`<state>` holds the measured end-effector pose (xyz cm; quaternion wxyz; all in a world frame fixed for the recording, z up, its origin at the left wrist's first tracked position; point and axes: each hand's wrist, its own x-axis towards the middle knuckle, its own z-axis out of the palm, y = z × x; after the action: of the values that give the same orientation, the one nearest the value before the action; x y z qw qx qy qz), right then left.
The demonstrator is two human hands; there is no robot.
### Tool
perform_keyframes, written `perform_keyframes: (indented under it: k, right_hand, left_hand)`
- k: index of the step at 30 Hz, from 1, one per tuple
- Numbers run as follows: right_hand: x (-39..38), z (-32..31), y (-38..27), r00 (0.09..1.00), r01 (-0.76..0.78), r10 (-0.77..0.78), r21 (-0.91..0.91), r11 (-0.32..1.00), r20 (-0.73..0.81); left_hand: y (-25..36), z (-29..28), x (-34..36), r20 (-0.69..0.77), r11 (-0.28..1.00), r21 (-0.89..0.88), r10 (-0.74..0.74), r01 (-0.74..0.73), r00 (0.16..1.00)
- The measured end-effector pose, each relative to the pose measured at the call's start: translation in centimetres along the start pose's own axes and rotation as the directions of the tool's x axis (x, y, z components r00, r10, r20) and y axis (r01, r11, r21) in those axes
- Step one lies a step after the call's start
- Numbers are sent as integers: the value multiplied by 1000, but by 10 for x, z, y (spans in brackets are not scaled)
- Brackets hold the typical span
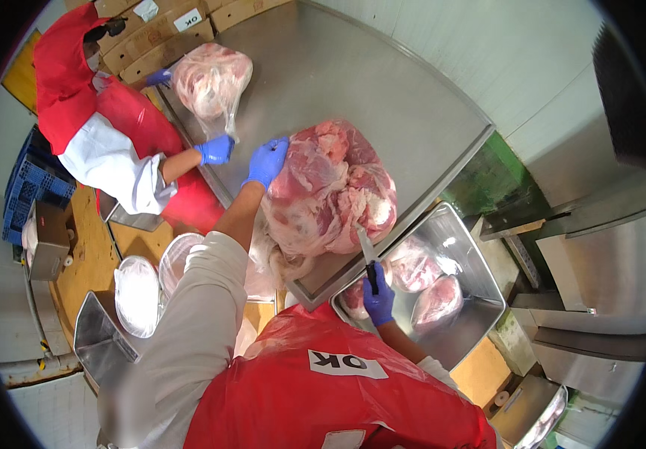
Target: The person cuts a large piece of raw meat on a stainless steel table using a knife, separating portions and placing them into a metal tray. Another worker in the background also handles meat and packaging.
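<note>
A large piece of raw meat (323,187), pink with white fat and a pale bone end, lies on the steel table (338,71) before me. My left hand (267,162), in a blue glove, presses on its upper left edge; the fingertips are partly hidden against the meat. Gripped in my blue-gloved right hand (379,298) is a knife (368,247) with a dark handle. Its blade points away from me, and the tip meets the meat's lower right side near the bone.
Across the table's left side, a co-worker in red (125,135) handles bagged meat (212,78). A steel bin (480,299) with several meat pieces stands at my right. Another steel bin (98,337) and a white plastic-covered tub (136,295) are at left. Cardboard boxes (158,49) line the far edge.
</note>
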<state>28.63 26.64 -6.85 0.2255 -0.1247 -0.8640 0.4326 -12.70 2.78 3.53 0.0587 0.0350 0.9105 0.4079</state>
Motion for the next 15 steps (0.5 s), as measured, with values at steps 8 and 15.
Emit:
perform_keyframes:
  k: [8,15]
  right_hand:
    - [13,-34,-6,986,38,-24,-82,996,166]
    - [14,-105,-85,966,-91,119,-130,987,231]
  left_hand:
    - [-16,6,-15,-257,990,133,87,-54,962]
    - [17,41,-208,-232,880,-62,446,-471,864]
